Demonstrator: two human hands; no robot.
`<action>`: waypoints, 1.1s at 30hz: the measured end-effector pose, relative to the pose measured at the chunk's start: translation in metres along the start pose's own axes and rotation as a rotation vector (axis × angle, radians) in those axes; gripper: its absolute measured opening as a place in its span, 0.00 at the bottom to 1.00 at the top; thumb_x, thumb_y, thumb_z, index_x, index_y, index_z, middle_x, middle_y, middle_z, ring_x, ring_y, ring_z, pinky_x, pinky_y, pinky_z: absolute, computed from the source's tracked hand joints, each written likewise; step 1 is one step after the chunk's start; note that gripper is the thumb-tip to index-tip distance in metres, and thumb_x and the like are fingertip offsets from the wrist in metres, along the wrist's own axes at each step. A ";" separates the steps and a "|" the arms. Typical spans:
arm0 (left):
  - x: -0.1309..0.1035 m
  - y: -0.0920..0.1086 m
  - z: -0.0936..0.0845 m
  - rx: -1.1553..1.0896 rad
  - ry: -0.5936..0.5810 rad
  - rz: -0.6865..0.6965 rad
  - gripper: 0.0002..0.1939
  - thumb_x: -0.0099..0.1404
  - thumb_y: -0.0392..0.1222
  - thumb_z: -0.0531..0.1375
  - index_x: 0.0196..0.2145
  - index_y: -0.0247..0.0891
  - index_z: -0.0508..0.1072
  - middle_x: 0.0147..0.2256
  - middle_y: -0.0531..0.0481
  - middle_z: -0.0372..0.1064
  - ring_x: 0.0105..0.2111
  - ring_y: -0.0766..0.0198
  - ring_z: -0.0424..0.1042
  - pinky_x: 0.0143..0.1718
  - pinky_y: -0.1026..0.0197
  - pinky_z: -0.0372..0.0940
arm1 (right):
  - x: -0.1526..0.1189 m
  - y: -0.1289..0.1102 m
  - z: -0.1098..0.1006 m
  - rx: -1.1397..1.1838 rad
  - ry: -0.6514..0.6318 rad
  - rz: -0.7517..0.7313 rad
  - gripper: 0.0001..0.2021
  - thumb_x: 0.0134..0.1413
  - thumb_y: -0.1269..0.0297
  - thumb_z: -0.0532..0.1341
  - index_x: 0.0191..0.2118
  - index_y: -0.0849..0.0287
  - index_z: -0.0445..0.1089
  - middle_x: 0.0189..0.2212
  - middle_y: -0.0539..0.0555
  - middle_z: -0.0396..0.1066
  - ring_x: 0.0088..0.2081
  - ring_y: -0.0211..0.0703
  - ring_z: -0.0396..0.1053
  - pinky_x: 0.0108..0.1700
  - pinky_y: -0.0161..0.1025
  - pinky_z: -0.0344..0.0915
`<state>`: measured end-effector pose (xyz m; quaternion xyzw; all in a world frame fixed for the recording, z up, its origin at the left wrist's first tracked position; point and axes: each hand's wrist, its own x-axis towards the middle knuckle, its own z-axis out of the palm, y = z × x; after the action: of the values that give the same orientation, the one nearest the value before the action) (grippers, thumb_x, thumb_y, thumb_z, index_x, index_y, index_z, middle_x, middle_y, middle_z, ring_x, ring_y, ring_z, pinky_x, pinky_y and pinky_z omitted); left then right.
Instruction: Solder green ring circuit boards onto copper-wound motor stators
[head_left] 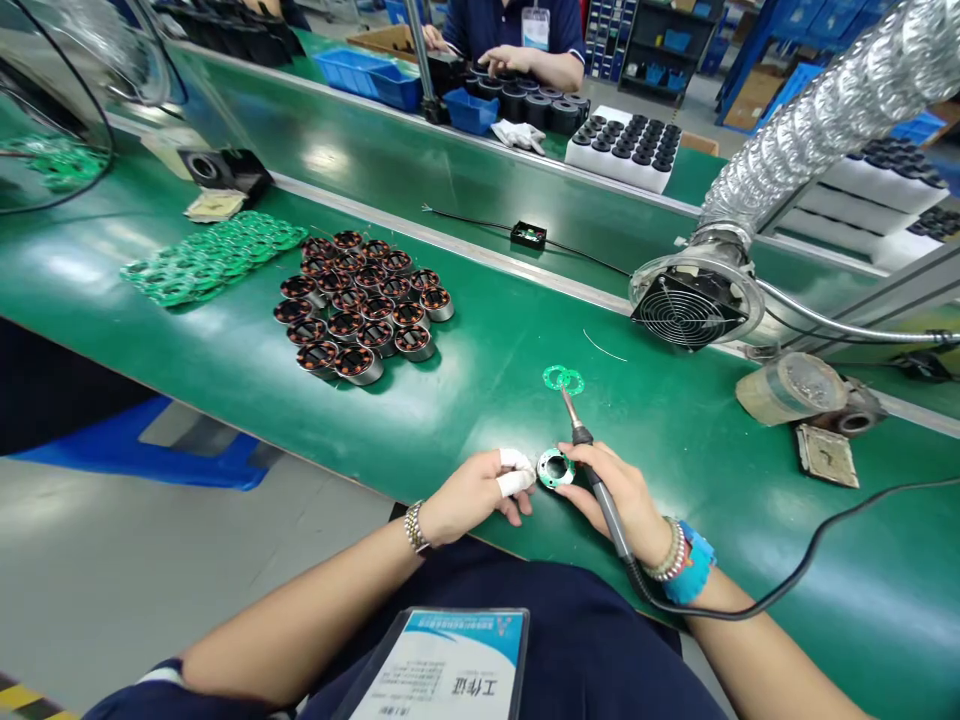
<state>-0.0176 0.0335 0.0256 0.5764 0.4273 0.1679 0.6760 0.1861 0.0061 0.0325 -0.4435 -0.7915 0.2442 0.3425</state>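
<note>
A round motor part with a green ring circuit board [556, 468] on top stands near the bench's front edge. My left hand [480, 490], with white coverings on two fingers, is closed in a pinch at its left side; whatever lies between those fingertips is too small to make out. My right hand [626, 500] grips a soldering iron [609, 505], whose tip points away from me. Its thumb and a fingertip also touch the right side of the motor part. Two loose green ring boards [564, 380] lie overlapping just beyond the iron's tip.
Copper-wound motor stators [375, 305] are grouped left of centre, beside a pile of green ring boards [214, 258]. A fan on a foil duct [690, 305] hangs at right, near a sponge tray [826, 455]. The iron's cable [795, 575] crosses right. Another person [517, 50] sits opposite.
</note>
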 end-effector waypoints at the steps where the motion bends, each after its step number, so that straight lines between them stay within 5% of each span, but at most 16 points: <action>1: 0.000 -0.001 0.000 0.013 0.003 0.000 0.10 0.63 0.43 0.51 0.30 0.34 0.64 0.25 0.51 0.67 0.22 0.67 0.69 0.23 0.65 0.66 | 0.000 0.001 0.000 0.001 0.002 -0.003 0.16 0.54 0.67 0.60 0.48 0.57 0.61 0.40 0.57 0.69 0.40 0.43 0.68 0.43 0.39 0.67; 7: -0.012 -0.005 -0.002 0.875 0.251 0.446 0.10 0.63 0.39 0.53 0.42 0.35 0.67 0.36 0.45 0.70 0.31 0.62 0.71 0.32 0.60 0.68 | -0.001 0.003 0.001 0.015 -0.004 -0.009 0.15 0.55 0.66 0.59 0.48 0.57 0.61 0.41 0.57 0.69 0.40 0.43 0.68 0.43 0.40 0.67; 11: -0.014 -0.006 -0.003 1.223 0.273 0.617 0.09 0.63 0.35 0.51 0.38 0.34 0.70 0.39 0.43 0.71 0.33 0.58 0.71 0.32 0.59 0.68 | -0.001 0.003 0.001 0.020 -0.002 -0.018 0.15 0.55 0.67 0.59 0.49 0.57 0.61 0.41 0.57 0.69 0.40 0.43 0.67 0.43 0.40 0.67; 14: -0.009 0.001 -0.002 1.142 0.219 0.553 0.09 0.62 0.34 0.51 0.35 0.33 0.70 0.37 0.42 0.71 0.33 0.58 0.71 0.32 0.58 0.67 | -0.001 0.003 0.001 0.025 0.001 -0.024 0.15 0.55 0.67 0.59 0.48 0.58 0.61 0.41 0.57 0.69 0.40 0.43 0.67 0.43 0.40 0.67; 19: 0.000 0.015 0.001 0.401 0.017 0.053 0.11 0.63 0.38 0.48 0.27 0.33 0.66 0.24 0.49 0.67 0.22 0.65 0.69 0.20 0.66 0.64 | -0.002 0.004 0.002 0.015 0.007 -0.027 0.15 0.55 0.67 0.59 0.48 0.58 0.61 0.41 0.58 0.69 0.41 0.44 0.67 0.43 0.41 0.67; 21: 0.000 0.014 0.000 0.252 -0.018 -0.013 0.11 0.63 0.40 0.48 0.29 0.33 0.66 0.23 0.49 0.68 0.21 0.66 0.69 0.17 0.68 0.63 | -0.001 0.003 0.002 0.013 0.008 -0.028 0.15 0.54 0.68 0.59 0.48 0.58 0.61 0.40 0.58 0.69 0.40 0.43 0.67 0.42 0.40 0.67; 23: -0.003 0.008 -0.003 0.379 0.076 0.132 0.10 0.63 0.42 0.52 0.33 0.33 0.69 0.26 0.48 0.69 0.24 0.66 0.70 0.21 0.66 0.65 | -0.001 0.003 0.002 0.015 0.010 -0.030 0.15 0.54 0.68 0.60 0.48 0.58 0.61 0.40 0.57 0.69 0.39 0.43 0.67 0.42 0.40 0.67; 28: -0.009 -0.010 -0.012 0.919 0.330 0.747 0.08 0.62 0.36 0.55 0.38 0.37 0.72 0.35 0.47 0.73 0.33 0.63 0.72 0.35 0.63 0.67 | 0.000 0.001 0.002 0.021 0.013 -0.029 0.15 0.54 0.67 0.59 0.48 0.58 0.61 0.39 0.57 0.69 0.39 0.43 0.67 0.42 0.40 0.67; 33: -0.004 -0.008 -0.009 0.870 0.384 0.859 0.05 0.60 0.33 0.57 0.34 0.36 0.71 0.31 0.48 0.72 0.29 0.67 0.71 0.31 0.66 0.66 | 0.000 0.001 0.002 0.018 0.025 -0.038 0.15 0.54 0.68 0.59 0.49 0.58 0.61 0.38 0.56 0.69 0.38 0.43 0.66 0.41 0.40 0.67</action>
<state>-0.0286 0.0343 0.0199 0.8776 0.3009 0.3353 0.1639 0.1850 0.0067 0.0312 -0.4286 -0.7931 0.2390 0.3609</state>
